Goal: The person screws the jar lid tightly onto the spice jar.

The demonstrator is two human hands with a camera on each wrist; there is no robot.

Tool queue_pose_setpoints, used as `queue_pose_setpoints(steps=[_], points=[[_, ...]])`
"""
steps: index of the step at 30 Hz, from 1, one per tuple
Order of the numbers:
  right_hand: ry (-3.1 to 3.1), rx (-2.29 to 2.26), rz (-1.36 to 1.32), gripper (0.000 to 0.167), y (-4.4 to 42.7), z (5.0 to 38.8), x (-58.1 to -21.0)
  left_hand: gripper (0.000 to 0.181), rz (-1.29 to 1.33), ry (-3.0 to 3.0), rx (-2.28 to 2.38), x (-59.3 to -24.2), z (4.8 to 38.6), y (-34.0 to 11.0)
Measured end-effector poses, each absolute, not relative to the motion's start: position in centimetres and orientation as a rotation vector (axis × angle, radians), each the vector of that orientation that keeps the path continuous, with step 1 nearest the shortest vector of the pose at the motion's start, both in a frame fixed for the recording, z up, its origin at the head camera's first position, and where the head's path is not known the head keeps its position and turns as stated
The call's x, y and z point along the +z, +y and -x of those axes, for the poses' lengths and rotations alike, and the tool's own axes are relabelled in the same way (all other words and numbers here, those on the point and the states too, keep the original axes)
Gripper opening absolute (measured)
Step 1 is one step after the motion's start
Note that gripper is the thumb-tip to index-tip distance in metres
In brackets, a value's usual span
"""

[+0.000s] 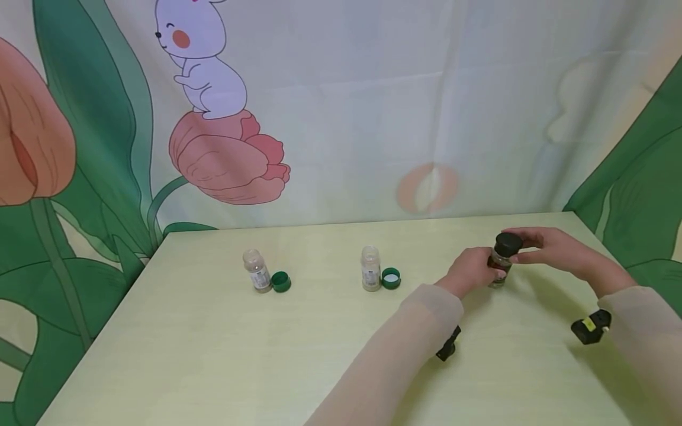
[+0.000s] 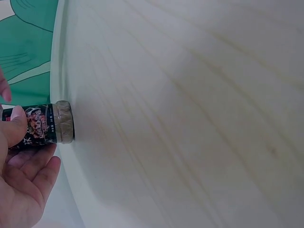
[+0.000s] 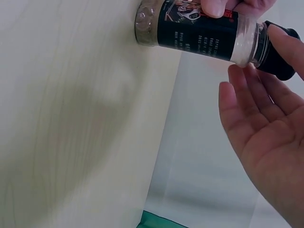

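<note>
A clear spice jar (image 1: 501, 260) with a dark printed label and a black cap (image 1: 508, 244) stands upright at the right of the table. My left hand (image 1: 471, 272) holds its body between thumb and fingers; the left wrist view shows the thumb lying across the label (image 2: 40, 124). At the top, my right hand (image 1: 554, 254) grips the cap, its thumb (image 3: 287, 45) pressing the side. Clear glass and neck rings show between label and cap (image 3: 280, 59) in the right wrist view. The jar's base (image 3: 148, 23) is at the tabletop.
Two uncapped jars, one at the left (image 1: 258, 272) and one mid-table (image 1: 370, 269), stand with green caps (image 1: 281, 282) (image 1: 391, 278) beside them. Behind the pale table (image 1: 213, 355) hangs a printed curtain (image 1: 346, 118). A wrist camera (image 1: 590, 326) is on the right sleeve.
</note>
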State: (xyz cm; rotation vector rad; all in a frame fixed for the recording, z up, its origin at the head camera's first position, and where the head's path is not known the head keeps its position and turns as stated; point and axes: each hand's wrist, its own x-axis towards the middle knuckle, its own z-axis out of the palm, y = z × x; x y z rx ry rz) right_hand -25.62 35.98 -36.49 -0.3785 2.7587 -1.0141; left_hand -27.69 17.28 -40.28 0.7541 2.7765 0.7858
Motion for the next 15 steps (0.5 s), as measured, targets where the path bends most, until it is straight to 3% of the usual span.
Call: queue_pose_setpoints(steps=[15], points=[[2.636, -1.128, 0.361, 0.062, 37.1, 25.3, -36.8, 0.022, -0.712, 2.773, 0.794, -40.1, 27.5, 17.4]])
